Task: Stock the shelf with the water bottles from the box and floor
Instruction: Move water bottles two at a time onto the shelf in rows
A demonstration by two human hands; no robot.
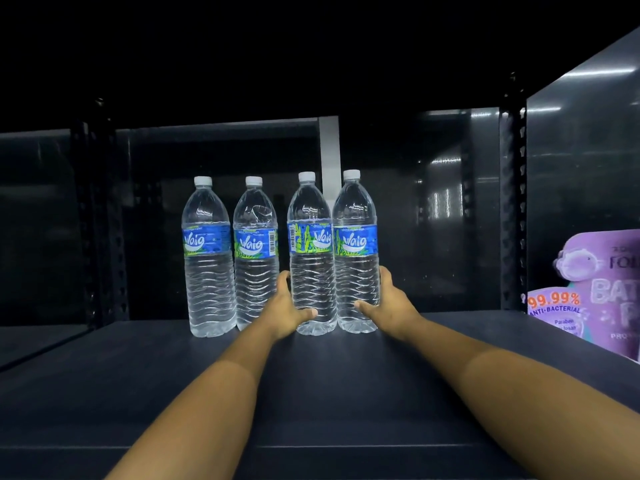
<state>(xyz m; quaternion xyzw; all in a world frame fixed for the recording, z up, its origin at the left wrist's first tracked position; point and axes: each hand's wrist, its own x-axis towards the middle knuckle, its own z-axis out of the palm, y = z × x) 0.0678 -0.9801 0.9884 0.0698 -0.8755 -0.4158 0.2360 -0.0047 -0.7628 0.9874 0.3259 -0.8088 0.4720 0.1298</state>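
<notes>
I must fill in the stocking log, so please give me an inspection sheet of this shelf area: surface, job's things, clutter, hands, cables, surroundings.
Surface: dark shelf board, flat, bottles standing toward the back.
Job's things: four water bottles upright in a row, white caps on: far-left bottle, second bottle, third bottle, far-right bottle. The right pair stands close together.
Clutter: purple anti-bacterial package at the shelf's right edge.
Hands: left hand grips the third bottle low down; right hand grips the far-right bottle low down.
Cables: nothing seen.
Surroundings: dark perforated uprights, glossy back panel, dim light; box and floor not in view.
</notes>
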